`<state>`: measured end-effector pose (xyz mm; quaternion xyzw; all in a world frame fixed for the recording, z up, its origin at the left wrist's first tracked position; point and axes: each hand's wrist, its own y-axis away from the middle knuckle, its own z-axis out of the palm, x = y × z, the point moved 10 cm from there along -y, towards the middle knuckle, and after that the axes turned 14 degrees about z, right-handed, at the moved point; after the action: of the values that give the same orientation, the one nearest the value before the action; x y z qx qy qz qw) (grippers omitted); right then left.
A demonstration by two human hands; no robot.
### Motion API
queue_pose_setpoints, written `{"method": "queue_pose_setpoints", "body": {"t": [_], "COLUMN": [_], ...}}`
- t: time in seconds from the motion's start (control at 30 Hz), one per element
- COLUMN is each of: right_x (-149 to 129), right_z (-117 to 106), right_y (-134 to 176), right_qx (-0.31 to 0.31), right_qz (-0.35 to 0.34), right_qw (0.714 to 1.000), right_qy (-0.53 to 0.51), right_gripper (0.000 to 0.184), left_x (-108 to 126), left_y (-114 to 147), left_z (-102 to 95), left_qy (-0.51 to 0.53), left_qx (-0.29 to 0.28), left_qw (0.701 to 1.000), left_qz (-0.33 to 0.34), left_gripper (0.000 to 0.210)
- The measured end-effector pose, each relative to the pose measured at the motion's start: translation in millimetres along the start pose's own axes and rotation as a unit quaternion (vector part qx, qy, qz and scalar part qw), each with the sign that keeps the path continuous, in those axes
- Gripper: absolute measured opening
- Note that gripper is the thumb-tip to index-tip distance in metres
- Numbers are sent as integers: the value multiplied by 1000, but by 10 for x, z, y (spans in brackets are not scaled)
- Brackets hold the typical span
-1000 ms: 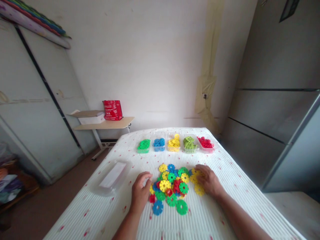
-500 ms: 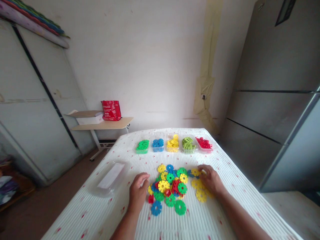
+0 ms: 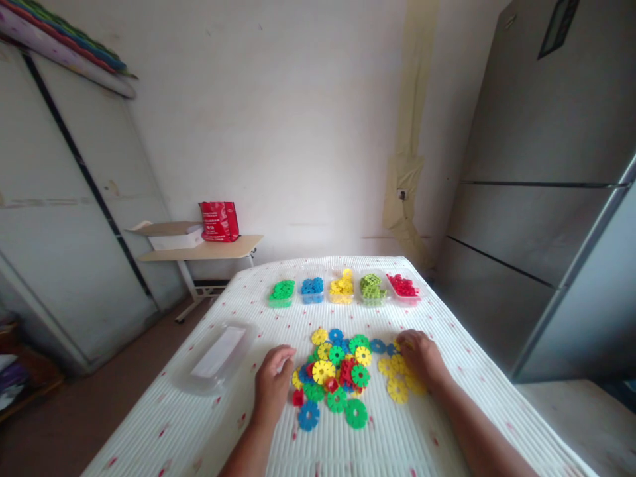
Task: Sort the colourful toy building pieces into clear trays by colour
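A heap of notched plastic discs point(image 3: 323, 371) in yellow, green and blue, mixed with small red pieces point(image 3: 346, 372), lies in the middle of the table. My left hand point(image 3: 273, 379) rests at the heap's left edge, thumb and fingers apart, holding nothing. To the right of the heap is a flat group of yellow discs point(image 3: 397, 389). My right hand point(image 3: 423, 360) is over that group's far side, fingers curled down on a yellow disc, mostly hidden beneath them. Two blue discs point(image 3: 378, 346) lie just left of its fingertips.
Along the far side stand clear tubs of green discs point(image 3: 282, 291), blue discs point(image 3: 312, 289), yellow pieces point(image 3: 342, 287), light-green pieces point(image 3: 371, 287) and red pieces point(image 3: 403, 286). A clear lid point(image 3: 218, 358) lies at left. A refrigerator point(image 3: 527, 225) rises beyond the right side.
My right hand has shifted slightly right with the yellow disc, drawing it off the blue discs, which now show more fully. My left hand keeps its place by the heap.
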<state>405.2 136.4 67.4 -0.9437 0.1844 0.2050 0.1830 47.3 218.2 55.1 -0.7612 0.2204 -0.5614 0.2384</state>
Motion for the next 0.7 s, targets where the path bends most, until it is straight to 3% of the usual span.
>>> {"method": "queue_pose_setpoints", "body": {"t": [0.4,0.7], "right_x": [139,34], "right_z": [-19,-94], "right_y": [-15,48], "right_qx": [-3,8], "right_qz": [50,40], "right_qw": [997,998], "right_qy": [59,51], "right_gripper": [25,30], "left_x": [23,60], "left_y": [-10,-16], "left_z": [-10,-15], "left_qy": [-10,-6], "left_qx": [-1,9], "left_qw": [1000,1000], "left_qz": [6,-4], "left_gripper": [20,21]}}
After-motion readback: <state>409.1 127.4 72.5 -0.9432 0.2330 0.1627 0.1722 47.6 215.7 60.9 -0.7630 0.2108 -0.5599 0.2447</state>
